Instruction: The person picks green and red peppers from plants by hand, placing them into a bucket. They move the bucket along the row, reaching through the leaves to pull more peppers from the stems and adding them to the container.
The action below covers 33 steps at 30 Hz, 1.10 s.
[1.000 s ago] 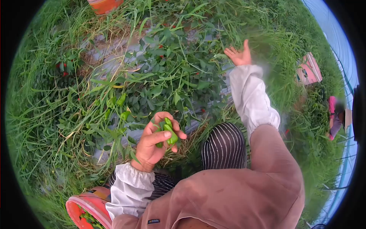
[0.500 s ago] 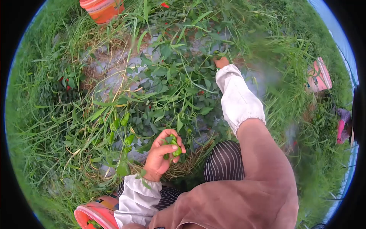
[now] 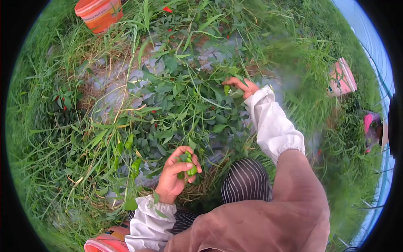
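Green peppers [image 3: 192,170] rest in my left hand [image 3: 171,174], thumb and fingers closed around them, in front of my striped knee. My right hand [image 3: 241,86] is at the far side of the leafy pepper plants [image 3: 180,98], its fingers curled over a green pepper [image 3: 227,90]. Whether that pepper is still joined to its stem cannot be made out. More green peppers [image 3: 135,166] hang among stalks left of my left hand.
Orange buckets stand at the upper left [image 3: 100,16] and by my left sleeve [image 3: 107,244]; a pink bucket [image 3: 343,77] is at right. Tall grass [image 3: 54,168] surrounds the plants, with greyish ground sheeting [image 3: 113,90] between. Blue sheeting [image 3: 369,29] edges the right.
My right hand has drawn back from deeper in the leaves, and a green pepper now shows at its fingers. My left hand keeps its hold; the view has shifted slightly.
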### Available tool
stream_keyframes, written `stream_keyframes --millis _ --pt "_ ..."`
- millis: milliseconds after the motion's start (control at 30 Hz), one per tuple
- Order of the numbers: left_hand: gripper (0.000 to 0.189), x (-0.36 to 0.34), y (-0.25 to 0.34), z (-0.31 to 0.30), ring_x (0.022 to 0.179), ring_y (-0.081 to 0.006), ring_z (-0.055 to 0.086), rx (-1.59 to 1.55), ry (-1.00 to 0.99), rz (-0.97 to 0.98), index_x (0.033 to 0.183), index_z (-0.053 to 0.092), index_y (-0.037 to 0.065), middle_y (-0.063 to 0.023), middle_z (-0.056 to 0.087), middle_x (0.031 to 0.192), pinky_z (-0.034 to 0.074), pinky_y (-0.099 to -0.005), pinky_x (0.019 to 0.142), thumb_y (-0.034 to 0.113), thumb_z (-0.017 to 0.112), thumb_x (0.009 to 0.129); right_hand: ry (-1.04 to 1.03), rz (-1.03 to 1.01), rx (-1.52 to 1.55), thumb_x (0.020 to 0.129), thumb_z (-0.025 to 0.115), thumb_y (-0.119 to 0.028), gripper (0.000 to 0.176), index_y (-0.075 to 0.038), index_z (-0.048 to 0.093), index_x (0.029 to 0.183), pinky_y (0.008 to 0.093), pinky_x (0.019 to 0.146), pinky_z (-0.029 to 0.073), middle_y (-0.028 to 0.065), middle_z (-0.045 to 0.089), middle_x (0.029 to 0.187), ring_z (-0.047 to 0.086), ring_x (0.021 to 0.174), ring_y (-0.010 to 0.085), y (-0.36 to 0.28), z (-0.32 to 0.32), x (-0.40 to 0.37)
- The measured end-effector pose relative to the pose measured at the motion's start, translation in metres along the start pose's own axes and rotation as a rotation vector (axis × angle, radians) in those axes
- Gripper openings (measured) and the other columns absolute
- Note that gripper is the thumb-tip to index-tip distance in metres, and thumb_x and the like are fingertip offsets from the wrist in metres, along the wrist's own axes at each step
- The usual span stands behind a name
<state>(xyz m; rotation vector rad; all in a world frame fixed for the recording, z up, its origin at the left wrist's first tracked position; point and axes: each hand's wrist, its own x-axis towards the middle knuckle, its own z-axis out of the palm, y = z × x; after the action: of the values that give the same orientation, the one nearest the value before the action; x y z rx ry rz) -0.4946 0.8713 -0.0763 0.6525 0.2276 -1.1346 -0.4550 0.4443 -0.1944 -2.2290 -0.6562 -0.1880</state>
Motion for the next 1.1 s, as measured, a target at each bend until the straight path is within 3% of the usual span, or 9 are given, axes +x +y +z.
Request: stream_keyframes --millis 167,233,333,467,600,633,700,767,1100 --pt "0.035 0.0 0.0 0.0 0.075 -0.0241 0.063 -0.038 0.035 0.017 0.109 0.05 0.008 -0.0089 0.056 0.086 0.043 -0.0257 0.042 0.0 0.061 0.077 0.094 -0.082 0.419 0.075 0.071 -0.014 0.042 -0.003 0.06 0.114 0.0332 0.088 0.048 0.0141 0.065 0.108 0.064 0.099 0.0273 0.005 0.009 -0.002" --pt "0.034 0.0 0.001 0.0 0.075 -0.0242 0.063 -0.029 0.024 0.01 0.108 0.051 0.008 -0.0089 0.056 0.086 0.043 -0.026 0.043 0.0 0.061 0.077 0.319 1.192 0.537 0.075 0.066 -0.02 0.037 -0.004 0.066 0.109 0.0351 0.085 0.05 0.0163 0.069 0.101 0.066 0.098 0.0312 -0.002 0.017 -0.001" --pt "0.034 -0.002 0.001 0.001 0.075 -0.0243 0.063 -0.018 0.032 -0.007 0.108 0.051 0.008 -0.0088 0.056 0.086 0.043 -0.0263 0.043 0.0 0.061 0.077 -0.159 1.252 -0.338 0.075 0.066 -0.029 0.041 -0.008 0.069 0.11 0.037 0.083 0.051 0.0177 0.069 0.102 0.066 0.097 0.0327 -0.024 -0.008 0.02" --pt "0.035 -0.005 0.003 0.003 0.075 -0.0248 0.063 -0.026 0.06 0.011 0.108 0.051 0.008 -0.0094 0.056 0.086 0.044 -0.0269 0.043 0.0 0.061 0.076 0.036 1.03 -0.705 0.076 0.062 -0.021 0.038 -0.005 0.068 0.109 0.0404 0.076 0.053 0.0168 0.07 0.089 0.068 0.083 0.0323 -0.025 -0.033 0.012" --pt "0.035 -0.015 0.004 0.011 0.075 -0.0254 0.062 -0.059 0.095 0.039 0.108 0.051 0.007 -0.0101 0.056 0.086 0.044 -0.0274 0.043 0.0 0.062 0.075 0.328 1.438 -0.094 0.084 0.061 -0.023 0.026 -0.001 0.067 0.098 0.032 0.065 0.05 0.004 0.064 0.078 0.063 0.075 0.0133 0.004 -0.103 -0.023" --pt "0.035 -0.018 0.003 0.013 0.075 -0.0254 0.062 -0.057 0.094 0.04 0.108 0.051 0.007 -0.0101 0.056 0.086 0.044 -0.0274 0.043 0.0 0.062 0.075 0.33 1.436 -0.093 0.084 0.061 -0.023 0.026 -0.001 0.067 0.098 0.032 0.065 0.05 0.004 0.064 0.078 0.063 0.075 0.0133 0.02 -0.118 -0.032" --pt "0.034 -0.022 0.001 0.016 0.079 -0.0248 0.063 -0.091 0.052 0.019 0.109 0.051 0.007 -0.0097 0.057 0.089 0.045 -0.0275 0.048 -0.001 0.062 0.078 1.042 1.166 0.789 0.089 0.06 -0.025 0.023 -0.005 0.069 0.096 0.0266 0.053 0.041 -0.002 0.054 0.068 0.052 0.059 0.0094 0.052 -0.147 -0.032" --pt "0.034 -0.022 -0.004 0.013 0.079 -0.0249 0.063 -0.066 0.062 0.016 0.109 0.051 0.007 -0.0097 0.058 0.089 0.046 -0.0279 0.049 -0.001 0.061 0.078 1.111 1.097 0.796 0.089 0.064 -0.03 0.021 -0.011 0.067 0.097 0.0243 0.056 0.036 -0.0056 0.044 0.065 0.042 0.059 0.0079 0.055 -0.159 0.022" --pt "0.03 -0.05 -0.025 -0.002 0.079 -0.0271 0.063 -0.054 0.406 0.094 0.106 0.051 0.008 -0.0107 0.056 0.09 0.046 -0.0304 0.049 -0.001 0.06 0.079 0.378 0.946 -0.431 0.08 0.057 -0.012 0.046 -0.016 0.063 0.125 0.0378 0.095 0.048 0.0188 0.066 0.114 0.065 0.104 0.0319 0.182 -0.098 0.224"
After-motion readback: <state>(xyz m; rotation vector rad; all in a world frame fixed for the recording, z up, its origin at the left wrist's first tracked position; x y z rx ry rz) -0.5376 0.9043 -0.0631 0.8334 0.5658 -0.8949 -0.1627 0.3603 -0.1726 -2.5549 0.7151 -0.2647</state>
